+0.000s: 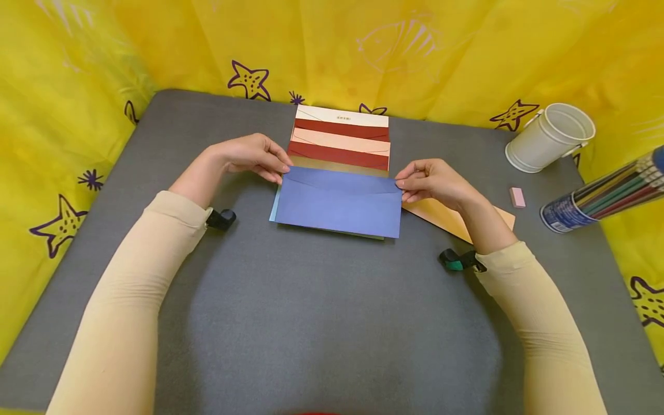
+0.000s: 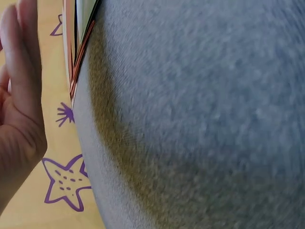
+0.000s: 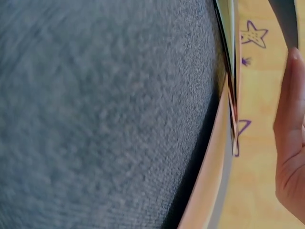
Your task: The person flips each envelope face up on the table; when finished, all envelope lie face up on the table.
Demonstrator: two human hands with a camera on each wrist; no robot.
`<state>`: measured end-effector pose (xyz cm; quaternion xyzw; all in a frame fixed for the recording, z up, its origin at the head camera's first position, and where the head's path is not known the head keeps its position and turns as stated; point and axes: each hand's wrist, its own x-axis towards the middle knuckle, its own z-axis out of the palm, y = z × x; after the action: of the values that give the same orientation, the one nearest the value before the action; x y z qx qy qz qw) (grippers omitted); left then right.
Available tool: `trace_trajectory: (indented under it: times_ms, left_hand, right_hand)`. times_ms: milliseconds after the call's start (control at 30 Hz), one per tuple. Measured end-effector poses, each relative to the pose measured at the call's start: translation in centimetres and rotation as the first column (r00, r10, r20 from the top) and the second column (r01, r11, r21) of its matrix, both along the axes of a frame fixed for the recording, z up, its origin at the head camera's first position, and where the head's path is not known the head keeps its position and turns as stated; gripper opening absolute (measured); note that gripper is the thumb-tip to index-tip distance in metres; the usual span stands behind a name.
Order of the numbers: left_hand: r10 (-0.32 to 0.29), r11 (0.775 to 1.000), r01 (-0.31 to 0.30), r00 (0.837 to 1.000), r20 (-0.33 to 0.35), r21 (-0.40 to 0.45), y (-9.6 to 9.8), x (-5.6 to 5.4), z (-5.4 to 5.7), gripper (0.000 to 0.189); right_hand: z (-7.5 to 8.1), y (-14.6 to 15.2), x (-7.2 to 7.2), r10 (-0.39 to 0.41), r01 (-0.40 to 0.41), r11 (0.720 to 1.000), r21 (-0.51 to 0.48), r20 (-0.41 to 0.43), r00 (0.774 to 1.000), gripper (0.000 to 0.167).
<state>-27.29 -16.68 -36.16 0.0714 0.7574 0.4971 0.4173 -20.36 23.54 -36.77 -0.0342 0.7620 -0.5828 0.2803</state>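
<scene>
Both hands hold a blue envelope (image 1: 339,204) by its upper corners, above other envelopes. At the upper left corner, my left hand (image 1: 256,155) pinches the edge between thumb and fingers. My right hand (image 1: 433,183) pinches the upper right corner, and in the right wrist view part of the blue envelope (image 3: 287,21) shows at a fingertip. A light blue envelope (image 1: 273,210) peeks out beneath at the left. Behind lie overlapping envelopes: white (image 1: 321,115), dark red (image 1: 342,129), pale pink (image 1: 342,140), another dark red and an olive one (image 1: 337,166). The right hand overlaps an orange envelope (image 1: 446,218).
On the right, a pink eraser (image 1: 517,197) lies on the grey table (image 1: 332,323). A white pail (image 1: 539,138) stands at the back right. Beside it is a blue cylinder of colored pencils (image 1: 568,212). A yellow curtain (image 1: 321,46) borders the table.
</scene>
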Motion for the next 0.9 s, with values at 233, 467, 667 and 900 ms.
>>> trace_trajectory:
  times_ms: [233,467,667,900]
  left_hand:
    - [-0.167,0.980,0.175,0.982,0.089,-0.096,-0.5,0.3,0.2,0.003]
    - [-0.234,0.949,0.256,0.963,0.134,-0.184,-0.4,0.6,0.2,0.007]
    - [-0.234,0.945,0.249,0.968,0.094,-0.211,-0.4,0.9,0.1,0.009]
    - [-0.201,0.945,0.212,0.977,0.068,-0.248,-0.4,1.0,-0.3,0.009]
  right_hand:
    - [-0.8,-0.7,0.5,0.186,-0.193,0.979,0.072,0.087,0.979,0.018]
    - [-1.4,-1.9,1.0,0.247,-0.262,0.953,0.152,0.110,0.963,0.019]
    - [-1.5,-2.4,1.1,0.263,-0.276,0.929,0.248,0.085,0.961,0.019]
    - [-1.4,-2.8,1.4,0.274,-0.281,0.909,0.307,0.065,0.959,0.020]
